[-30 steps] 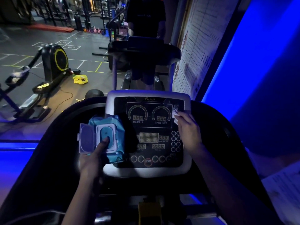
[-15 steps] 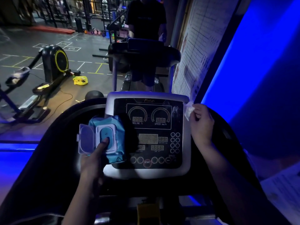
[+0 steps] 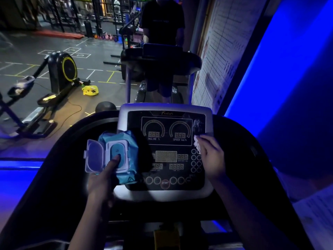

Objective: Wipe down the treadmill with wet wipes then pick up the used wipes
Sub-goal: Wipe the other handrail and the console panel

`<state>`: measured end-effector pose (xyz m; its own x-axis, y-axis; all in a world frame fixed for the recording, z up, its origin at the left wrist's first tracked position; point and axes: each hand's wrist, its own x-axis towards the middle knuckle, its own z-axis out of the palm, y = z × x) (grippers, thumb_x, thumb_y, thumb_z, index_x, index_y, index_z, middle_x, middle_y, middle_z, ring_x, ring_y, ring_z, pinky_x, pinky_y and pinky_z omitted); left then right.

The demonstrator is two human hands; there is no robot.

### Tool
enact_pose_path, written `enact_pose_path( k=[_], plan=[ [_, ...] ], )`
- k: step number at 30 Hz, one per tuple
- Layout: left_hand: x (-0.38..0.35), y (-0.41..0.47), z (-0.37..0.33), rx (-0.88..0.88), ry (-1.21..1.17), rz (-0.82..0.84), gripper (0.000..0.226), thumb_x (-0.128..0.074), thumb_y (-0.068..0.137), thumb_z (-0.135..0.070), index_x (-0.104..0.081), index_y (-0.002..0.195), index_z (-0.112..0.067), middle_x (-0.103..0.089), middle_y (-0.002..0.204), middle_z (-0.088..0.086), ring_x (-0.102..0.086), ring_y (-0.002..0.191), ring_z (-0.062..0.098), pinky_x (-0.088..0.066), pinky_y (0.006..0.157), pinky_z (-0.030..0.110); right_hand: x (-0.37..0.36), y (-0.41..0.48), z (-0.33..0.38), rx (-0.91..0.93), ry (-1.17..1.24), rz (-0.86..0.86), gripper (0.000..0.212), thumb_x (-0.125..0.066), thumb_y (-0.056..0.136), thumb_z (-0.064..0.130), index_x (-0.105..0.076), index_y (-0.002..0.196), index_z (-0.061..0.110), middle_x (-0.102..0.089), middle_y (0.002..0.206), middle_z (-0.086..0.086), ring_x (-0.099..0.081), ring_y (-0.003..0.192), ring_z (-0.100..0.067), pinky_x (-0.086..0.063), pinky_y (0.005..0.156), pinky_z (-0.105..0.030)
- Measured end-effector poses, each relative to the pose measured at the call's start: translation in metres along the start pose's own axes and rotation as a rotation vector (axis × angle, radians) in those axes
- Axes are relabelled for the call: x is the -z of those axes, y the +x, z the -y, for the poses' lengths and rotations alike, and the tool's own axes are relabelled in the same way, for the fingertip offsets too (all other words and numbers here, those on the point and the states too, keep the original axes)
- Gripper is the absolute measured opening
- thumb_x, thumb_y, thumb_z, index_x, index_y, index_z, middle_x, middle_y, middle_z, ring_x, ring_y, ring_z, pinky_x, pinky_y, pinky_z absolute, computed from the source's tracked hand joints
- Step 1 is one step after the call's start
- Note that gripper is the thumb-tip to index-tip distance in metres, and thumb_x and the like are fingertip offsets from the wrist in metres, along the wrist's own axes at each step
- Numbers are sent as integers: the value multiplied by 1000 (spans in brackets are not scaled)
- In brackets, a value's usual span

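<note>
1. The right hand [image 3: 211,156] pinched a crumpled white wet wipe [image 3: 196,142] in curled fingers against the black treadmill console panel [image 3: 165,175], on its three o'clock side. Round keys lay right beside and under that hand, and I judged a firm rub might trigger one.
2. The red round START button [image 3: 165,183] sat at six o'clock, where a downward sweep could press it.
3. The left hand [image 3: 102,181] gripped the soft blue plastic wipes pack [image 3: 124,141] at nine o'clock, thumb on its opening and clear lid hanging open. It blocked that side and might slip.
4. The silver frame [image 3: 209,120] edged close at three o'clock. Open room lay across the dials toward eleven o'clock.
</note>
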<state>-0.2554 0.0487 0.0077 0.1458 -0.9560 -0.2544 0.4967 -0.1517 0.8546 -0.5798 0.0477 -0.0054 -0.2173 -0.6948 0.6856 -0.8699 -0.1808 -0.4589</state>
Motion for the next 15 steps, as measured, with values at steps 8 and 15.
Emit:
enact_pose_path(
  k=[8,15],
  plan=[
    [-2,6,4,-13,7,-2,47,-80,88,-17,-68,133,-9,-76,119,17,-73,108,44,-65,75,45,-12,49,3,29,-10,-86,25,-67,92,-6,-74,112,6,-67,115,-2,-65,106,-12,-44,102,-15],
    [-10,3,-5,-24,-17,-18,45,-77,91,-12,-66,135,-6,-75,119,20,-75,82,26,-60,56,31,-14,76,10,42,-6,-51,23,-66,91,-4,-75,109,7,-67,112,-2,-66,101,-16,-52,96,-25]
  ],
)
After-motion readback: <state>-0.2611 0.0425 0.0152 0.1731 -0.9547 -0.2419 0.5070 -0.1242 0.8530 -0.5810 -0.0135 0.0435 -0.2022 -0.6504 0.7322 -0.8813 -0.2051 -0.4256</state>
